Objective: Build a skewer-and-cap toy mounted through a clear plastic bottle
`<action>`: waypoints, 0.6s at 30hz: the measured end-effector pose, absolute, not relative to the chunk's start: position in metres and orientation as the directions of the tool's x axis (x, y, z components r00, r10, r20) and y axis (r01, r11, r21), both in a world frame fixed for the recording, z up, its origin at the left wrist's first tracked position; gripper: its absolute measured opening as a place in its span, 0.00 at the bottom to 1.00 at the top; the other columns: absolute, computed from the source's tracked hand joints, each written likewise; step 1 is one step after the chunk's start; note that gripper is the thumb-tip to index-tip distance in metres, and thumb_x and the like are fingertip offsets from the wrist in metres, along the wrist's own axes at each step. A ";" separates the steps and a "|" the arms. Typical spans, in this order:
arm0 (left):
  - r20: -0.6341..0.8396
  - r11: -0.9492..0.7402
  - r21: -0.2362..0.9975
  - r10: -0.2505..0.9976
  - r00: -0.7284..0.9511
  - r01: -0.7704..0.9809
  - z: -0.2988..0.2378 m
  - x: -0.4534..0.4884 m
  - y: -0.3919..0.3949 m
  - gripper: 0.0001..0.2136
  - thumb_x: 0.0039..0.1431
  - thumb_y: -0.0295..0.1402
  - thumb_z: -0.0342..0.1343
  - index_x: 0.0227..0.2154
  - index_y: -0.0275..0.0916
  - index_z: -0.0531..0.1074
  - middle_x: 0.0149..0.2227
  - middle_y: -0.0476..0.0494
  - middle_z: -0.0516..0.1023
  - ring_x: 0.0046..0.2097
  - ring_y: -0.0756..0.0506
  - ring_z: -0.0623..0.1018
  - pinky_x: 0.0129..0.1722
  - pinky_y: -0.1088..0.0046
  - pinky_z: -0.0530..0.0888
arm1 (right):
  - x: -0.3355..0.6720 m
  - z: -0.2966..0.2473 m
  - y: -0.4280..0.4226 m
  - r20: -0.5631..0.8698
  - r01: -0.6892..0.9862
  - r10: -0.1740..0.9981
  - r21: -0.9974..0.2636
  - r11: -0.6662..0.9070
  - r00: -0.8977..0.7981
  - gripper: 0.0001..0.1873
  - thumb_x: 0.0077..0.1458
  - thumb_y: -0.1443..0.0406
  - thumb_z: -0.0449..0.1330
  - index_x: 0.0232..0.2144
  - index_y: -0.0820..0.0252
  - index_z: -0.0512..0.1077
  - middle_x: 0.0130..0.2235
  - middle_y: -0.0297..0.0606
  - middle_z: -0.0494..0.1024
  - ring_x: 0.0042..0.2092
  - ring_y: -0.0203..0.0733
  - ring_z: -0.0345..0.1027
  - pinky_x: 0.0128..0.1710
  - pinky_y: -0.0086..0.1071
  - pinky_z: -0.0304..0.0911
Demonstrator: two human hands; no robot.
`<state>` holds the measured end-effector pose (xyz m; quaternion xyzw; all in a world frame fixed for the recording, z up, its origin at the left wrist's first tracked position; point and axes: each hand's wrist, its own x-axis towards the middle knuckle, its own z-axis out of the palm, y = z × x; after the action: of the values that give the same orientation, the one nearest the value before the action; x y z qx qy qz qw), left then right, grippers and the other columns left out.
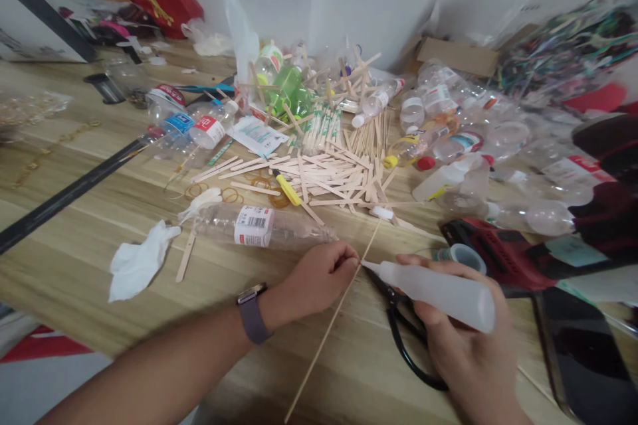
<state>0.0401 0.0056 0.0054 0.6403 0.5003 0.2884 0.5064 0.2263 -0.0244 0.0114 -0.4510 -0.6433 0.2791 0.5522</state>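
Note:
My left hand [319, 279] pinches a long thin wooden stick [326, 339] that runs diagonally across the table toward me. My right hand [461, 345] is wrapped round a translucent white glue bottle [438, 292], its pointed nozzle touching the stick right beside my left fingertips. A watch with a purple strap [252, 313] sits on my left wrist. Black-handled scissors [406, 345] lie on the wood under my right hand. Just beyond my left hand lies a clear plastic bottle [259, 226] on its side.
A heap of flat wooden craft sticks [323, 176] and skewers covers the table's middle, with several empty plastic bottles [448, 113] behind and to the right. A crumpled tissue [137, 262] lies at left, a tape roll [461, 255] and red tool [503, 252] at right. A black rod [64, 196] crosses the left side.

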 end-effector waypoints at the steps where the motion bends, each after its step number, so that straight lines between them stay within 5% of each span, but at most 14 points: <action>1: -0.140 0.015 0.936 0.933 0.331 0.352 0.005 0.040 0.006 0.08 0.61 0.31 0.46 0.28 0.37 0.67 0.26 0.51 0.68 0.30 0.50 0.67 0.29 0.75 0.62 | 0.226 0.012 -0.024 0.454 0.279 0.891 -0.858 0.432 0.014 0.16 0.48 0.63 0.68 0.40 0.53 0.69 0.41 0.38 0.82 0.42 0.43 0.78 0.43 0.30 0.71; 18: -0.150 0.021 0.933 0.930 0.335 0.360 0.008 0.040 0.006 0.08 0.61 0.32 0.46 0.28 0.37 0.67 0.25 0.52 0.67 0.29 0.50 0.67 0.29 0.75 0.62 | 0.226 0.010 -0.024 0.425 0.310 0.904 -0.866 0.392 0.044 0.16 0.48 0.61 0.68 0.39 0.54 0.69 0.39 0.40 0.83 0.41 0.47 0.78 0.40 0.35 0.71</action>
<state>0.0399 0.0062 0.0083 0.6407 0.5036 0.2812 0.5067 0.2264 -0.0236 0.0100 -0.4784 -0.6346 0.2743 0.5416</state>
